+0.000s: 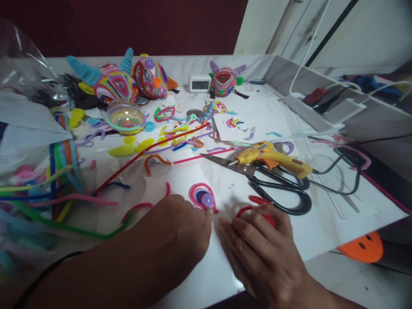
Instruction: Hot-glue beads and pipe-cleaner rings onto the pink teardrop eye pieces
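Note:
My left hand (180,225) is closed, with one fingertip at the lower point of a teardrop-shaped coil of pipe cleaner (194,198). Pink, white and blue rings make up that coil, and a small purple disc (207,200) sits in it. My right hand (262,244) rests on the white sheet with its fingers bent and close together. A curved red pipe cleaner (245,210) runs under these fingers; their grip is partly hidden. Just beyond lie black-handled scissors (280,191), with a yellow glue gun (273,159) lying across them.
Decorated pipe-cleaner balls (111,81) stand at the back beside a small digital clock (200,84). A clear bowl (126,116) and scattered yellow pieces (124,148) lie mid-table. Loose pipe cleaners (67,201) crowd the left. A grey tray (315,111) with cables stands right.

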A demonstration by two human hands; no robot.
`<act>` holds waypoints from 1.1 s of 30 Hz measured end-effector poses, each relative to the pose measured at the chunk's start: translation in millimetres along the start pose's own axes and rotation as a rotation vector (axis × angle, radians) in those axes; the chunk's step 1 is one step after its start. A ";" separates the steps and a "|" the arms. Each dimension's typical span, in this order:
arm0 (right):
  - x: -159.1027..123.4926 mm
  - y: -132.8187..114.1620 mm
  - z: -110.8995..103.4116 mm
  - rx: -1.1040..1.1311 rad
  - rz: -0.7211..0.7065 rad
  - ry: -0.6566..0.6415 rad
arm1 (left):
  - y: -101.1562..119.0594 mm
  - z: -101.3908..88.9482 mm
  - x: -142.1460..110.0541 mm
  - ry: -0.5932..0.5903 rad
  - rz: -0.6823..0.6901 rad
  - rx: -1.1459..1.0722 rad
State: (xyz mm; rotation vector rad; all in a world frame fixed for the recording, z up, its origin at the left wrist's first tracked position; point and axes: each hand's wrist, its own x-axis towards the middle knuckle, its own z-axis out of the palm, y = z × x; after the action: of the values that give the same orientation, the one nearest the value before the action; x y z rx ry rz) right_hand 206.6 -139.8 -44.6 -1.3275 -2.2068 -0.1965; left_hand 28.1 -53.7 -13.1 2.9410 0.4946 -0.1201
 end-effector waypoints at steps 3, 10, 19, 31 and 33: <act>-2.6 -0.1 1.2 -0.004 -0.007 0.015 | 1.0 -7.0 4.1 -0.067 0.007 0.090; -5.5 -0.3 1.3 0.007 -0.024 0.033 | 2.2 -8.6 2.7 -0.039 0.032 0.193; -6.1 0.7 1.5 0.000 -0.023 0.019 | 1.8 -5.7 1.9 0.046 0.071 0.223; -6.0 1.9 1.8 0.000 -0.005 0.011 | -0.4 -2.2 -1.8 0.161 0.078 0.296; -4.7 1.4 1.3 0.007 0.009 0.008 | -0.9 -2.4 -2.0 0.174 0.092 0.295</act>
State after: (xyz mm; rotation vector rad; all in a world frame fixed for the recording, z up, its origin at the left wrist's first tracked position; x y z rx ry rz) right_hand 208.9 -142.2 -48.4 -1.3301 -2.1925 -0.1908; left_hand 26.0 -53.1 -10.6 3.2761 0.3921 0.0828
